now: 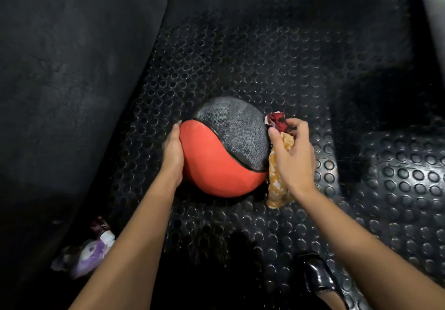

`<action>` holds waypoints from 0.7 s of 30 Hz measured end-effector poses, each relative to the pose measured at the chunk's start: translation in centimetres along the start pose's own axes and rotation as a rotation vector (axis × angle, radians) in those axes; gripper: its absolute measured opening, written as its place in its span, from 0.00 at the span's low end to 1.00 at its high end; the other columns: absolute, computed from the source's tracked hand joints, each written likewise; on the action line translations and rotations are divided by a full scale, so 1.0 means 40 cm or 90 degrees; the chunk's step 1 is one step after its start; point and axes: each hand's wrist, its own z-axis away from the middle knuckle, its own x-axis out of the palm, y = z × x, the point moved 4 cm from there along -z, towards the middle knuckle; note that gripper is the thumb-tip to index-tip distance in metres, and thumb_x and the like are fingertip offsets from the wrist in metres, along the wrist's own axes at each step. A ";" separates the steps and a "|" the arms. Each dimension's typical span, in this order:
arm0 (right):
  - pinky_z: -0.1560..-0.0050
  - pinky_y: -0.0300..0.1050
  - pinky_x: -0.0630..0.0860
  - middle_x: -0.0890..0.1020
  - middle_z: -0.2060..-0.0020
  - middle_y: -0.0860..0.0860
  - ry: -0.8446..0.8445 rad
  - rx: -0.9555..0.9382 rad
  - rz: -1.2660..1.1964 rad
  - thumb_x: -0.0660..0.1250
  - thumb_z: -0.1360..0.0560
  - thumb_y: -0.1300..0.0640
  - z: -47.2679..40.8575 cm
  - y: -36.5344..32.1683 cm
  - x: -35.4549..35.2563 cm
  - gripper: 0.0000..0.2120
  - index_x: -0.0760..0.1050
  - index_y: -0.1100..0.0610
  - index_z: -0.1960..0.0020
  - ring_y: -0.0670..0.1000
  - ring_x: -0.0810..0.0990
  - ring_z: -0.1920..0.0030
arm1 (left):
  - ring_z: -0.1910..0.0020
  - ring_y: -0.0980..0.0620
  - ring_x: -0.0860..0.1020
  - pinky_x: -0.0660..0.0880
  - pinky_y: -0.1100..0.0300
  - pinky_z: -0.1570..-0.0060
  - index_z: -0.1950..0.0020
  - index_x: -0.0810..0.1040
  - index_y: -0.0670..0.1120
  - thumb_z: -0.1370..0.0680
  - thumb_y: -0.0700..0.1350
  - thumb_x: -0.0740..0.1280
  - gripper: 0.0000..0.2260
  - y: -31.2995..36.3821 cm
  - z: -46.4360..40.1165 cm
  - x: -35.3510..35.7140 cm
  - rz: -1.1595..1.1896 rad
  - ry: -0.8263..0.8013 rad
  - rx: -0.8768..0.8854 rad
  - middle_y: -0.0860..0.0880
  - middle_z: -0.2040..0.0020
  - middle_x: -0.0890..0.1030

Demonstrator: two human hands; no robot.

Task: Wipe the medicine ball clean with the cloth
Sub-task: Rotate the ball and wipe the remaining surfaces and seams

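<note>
1. The medicine ball [224, 148], red with a grey textured panel edged in black, sits on the black studded rubber floor mat [265, 73] near the middle of the view. Its underside and far side are hidden.

2. The left hand [172, 152] lies flat against the ball's left side, fingers straight and together, pressing on the red surface. The thumb is hidden behind the hand.

3. The right hand [295, 155] is at the ball's right side, its fingers curled around a bunched cloth [279, 165]. The cloth is dark red at the top, above the fingers, and orange and white below, where it hangs down to the mat beside the ball. Whether the cloth actually touches the ball cannot be told; the hand covers the place where they meet.

4. At the lower left, in dim light, a pale purple bottle [91, 254] with a white neck lies partly behind the left forearm; its label is too blurred to read.

5. At the bottom edge, a glossy black shoe [317, 276] is cut off by the frame.

6. The upper left is a dark, smooth surface with almost no visible detail.
</note>
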 end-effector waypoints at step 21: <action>0.46 0.48 0.71 0.78 0.41 0.50 -0.144 -0.074 0.317 0.62 0.23 0.46 -0.103 -0.133 -0.073 0.15 0.76 0.48 0.39 0.55 0.75 0.40 | 0.28 0.53 0.64 0.59 0.49 0.28 0.30 0.72 0.53 0.18 0.49 0.51 0.19 0.080 0.164 0.178 -0.333 0.090 0.241 0.56 0.29 0.70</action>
